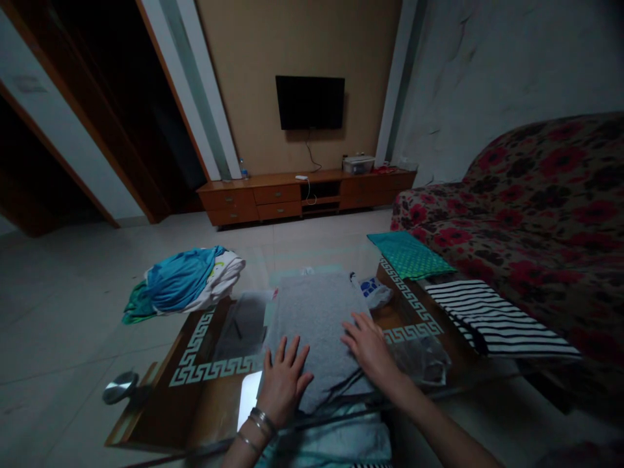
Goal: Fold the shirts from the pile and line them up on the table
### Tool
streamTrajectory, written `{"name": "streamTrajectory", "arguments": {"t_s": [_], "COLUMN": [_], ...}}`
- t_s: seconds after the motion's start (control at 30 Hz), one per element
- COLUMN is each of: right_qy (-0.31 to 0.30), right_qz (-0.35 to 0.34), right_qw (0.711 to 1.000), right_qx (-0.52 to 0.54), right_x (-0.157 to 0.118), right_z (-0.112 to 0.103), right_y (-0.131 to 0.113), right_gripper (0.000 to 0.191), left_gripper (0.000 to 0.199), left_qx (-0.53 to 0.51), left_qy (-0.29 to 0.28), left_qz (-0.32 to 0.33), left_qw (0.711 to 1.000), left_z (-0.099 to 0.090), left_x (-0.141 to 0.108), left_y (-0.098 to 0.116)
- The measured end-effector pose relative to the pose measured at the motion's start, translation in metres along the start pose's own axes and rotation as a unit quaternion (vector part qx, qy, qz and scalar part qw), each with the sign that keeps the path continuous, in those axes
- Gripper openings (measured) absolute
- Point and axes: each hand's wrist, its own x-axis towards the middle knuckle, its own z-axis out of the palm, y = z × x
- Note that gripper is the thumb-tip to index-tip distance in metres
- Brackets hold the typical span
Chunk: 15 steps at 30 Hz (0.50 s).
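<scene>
While lying flat mid-tabletop point(205, 416), grey shirt point(316, 312) judged soft, light and limp, best taken at its side edges. Left hand point(284, 383) and right hand point(368, 348) flat on top, fingers spread apart, clamped on nothing.

A black wall-mounted television point(310, 103) hangs at twelve o'clock above a low wooden cabinet point(307, 195), and a dark-framed doorway point(88, 130) opens at ten o'clock. A red-flowered sofa point(536, 214) runs along the right at two o'clock, with a black-and-white striped garment point(502, 318) beside it at three and a green dotted cloth point(408, 255) on the table's far corner at one, while a blue-and-white clothing bundle point(182, 283) lies at nine.
</scene>
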Motion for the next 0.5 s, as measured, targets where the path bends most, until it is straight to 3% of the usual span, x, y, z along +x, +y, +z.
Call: {"name": "streamTrajectory", "arguments": {"t_s": [0.1,0.2,0.3,0.5], "right_qy": [-0.028,-0.05,-0.05,-0.033], "right_qz": [-0.047,-0.038,-0.03,-0.029], "right_qw": [0.998,0.998,0.998,0.999], "right_qx": [0.014,0.002,-0.006,-0.016], "right_x": [-0.049,-0.059,-0.028,0.06], "right_z": [0.009,0.02,0.022,0.013], "right_y": [-0.005,0.007,0.032,0.091], "right_gripper": [0.043,0.05,0.051,0.044], "left_gripper": [0.05,0.049,0.048,0.046], "left_qx": [-0.003,-0.008,-0.012,-0.062], "left_qy": [0.008,0.028,0.048,0.082], "left_qz": [-0.005,-0.006,-0.005,0.02], "left_qw": [1.0,1.0,0.999,0.995], "left_z": [0.005,0.011,0.015,0.013], "left_x": [0.012,0.035,0.074,0.179], "left_y": [0.007,0.014,0.022,0.034]}}
